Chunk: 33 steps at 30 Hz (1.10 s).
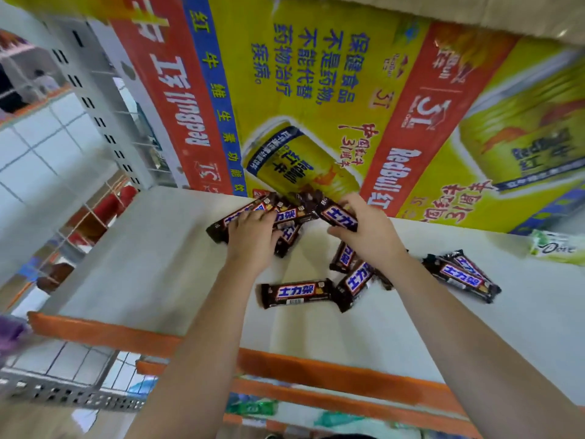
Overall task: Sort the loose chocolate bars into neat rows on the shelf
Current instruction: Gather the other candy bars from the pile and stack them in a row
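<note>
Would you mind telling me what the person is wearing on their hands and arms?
The left hand and right hand are bare, with no gloves and no rings that I can see. The forearms are uncovered to the frame edge: no sleeves, watch or bracelets.

Far cluster: dark brown wrappers with blue-and-white logos, fanned at the shelf's back, and your left hand curls over them.
Held bar: tilted, pinched in your right hand.
Near bar: flat, lying crosswise.
Angled bars: two, just right of it.
Right pair: overlapping, well apart.
Shelf: pale, with an orange front edge.
</note>
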Each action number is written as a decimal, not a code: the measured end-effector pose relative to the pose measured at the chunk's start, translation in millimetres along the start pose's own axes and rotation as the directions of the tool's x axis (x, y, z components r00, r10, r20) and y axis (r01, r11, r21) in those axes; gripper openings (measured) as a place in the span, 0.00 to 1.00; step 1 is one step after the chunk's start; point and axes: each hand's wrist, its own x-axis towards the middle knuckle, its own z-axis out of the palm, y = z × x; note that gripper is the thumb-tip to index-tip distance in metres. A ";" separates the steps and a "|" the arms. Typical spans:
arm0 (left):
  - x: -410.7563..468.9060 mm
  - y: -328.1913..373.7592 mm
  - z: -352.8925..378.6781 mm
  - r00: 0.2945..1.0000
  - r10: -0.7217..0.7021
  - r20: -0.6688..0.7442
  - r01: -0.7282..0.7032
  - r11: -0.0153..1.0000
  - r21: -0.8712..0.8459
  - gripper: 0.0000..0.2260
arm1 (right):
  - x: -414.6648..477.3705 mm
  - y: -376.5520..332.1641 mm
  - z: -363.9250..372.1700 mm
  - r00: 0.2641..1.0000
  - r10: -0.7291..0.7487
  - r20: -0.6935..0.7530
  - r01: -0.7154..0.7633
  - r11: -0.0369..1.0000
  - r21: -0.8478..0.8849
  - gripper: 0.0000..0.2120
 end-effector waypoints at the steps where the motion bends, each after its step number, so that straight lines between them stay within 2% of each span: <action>1: 2.8 2.1 0.5 1.000 -0.018 0.020 0.018 0.999 0.031 0.20 | -0.7 2.0 -4.0 1.000 0.015 -0.015 -0.015 1.000 0.012 0.22; 3: 6.0 4.8 0.3 0.999 -0.036 0.031 0.035 0.998 0.051 0.22 | -1.5 9.3 -10.6 0.999 0.044 -0.024 -0.043 0.999 0.029 0.21; 5: 6.5 6.3 0.6 0.998 -0.046 0.031 0.047 0.998 -0.043 0.22 | -3.1 19.0 -15.9 0.997 0.075 -0.010 -0.075 0.997 0.028 0.19; 8: 1.4 14.7 -0.5 0.999 -0.037 -0.029 0.025 0.940 -0.339 0.13 | -12.2 36.6 -23.6 0.995 0.101 -0.008 -0.101 0.995 0.019 0.17; 11: -6.2 31.3 -5.1 0.992 -0.047 -0.114 -0.006 0.907 -0.421 0.05 | -28.0 54.4 -33.7 0.992 0.111 -0.061 -0.109 0.994 0.029 0.19; 13: -10.9 48.3 -8.2 0.988 -0.051 -0.143 -0.028 0.866 -0.499 0.06 | -40.4 67.6 -43.1 0.985 0.144 -0.097 -0.142 0.989 0.027 0.19; 16: -20.2 89.5 -11.5 0.994 -0.014 -0.113 -0.060 0.781 -0.622 0.10 | -67.3 91.8 -63.0 0.970 0.212 -0.116 -0.212 0.977 0.013 0.19; 19: -30.0 142.9 -4.0 0.993 0.091 -0.082 -0.121 0.805 -0.580 0.13 | -105.7 120.3 -89.9 0.956 0.269 -0.119 -0.266 0.963 0.037 0.16; 22: -46.5 203.7 10.9 0.982 0.182 -0.053 -0.183 0.833 -0.523 0.10 | -153.5 151.8 -121.9 0.936 0.325 -0.136 -0.323 0.946 0.034 0.12; 26: -78.4 286.6 32.0 0.975 0.219 -0.039 -0.210 0.848 -0.486 0.10 | -221.0 198.6 -164.3 0.890 0.414 -0.189 -0.414 0.909 0.041 0.10; 33: -115.2 401.2 67.8 0.960 0.281 -0.016 -0.262 0.870 -0.418 0.08 | -303.8 279.6 -221.0 0.825 0.497 -0.269 -0.531 0.845 -0.069 0.08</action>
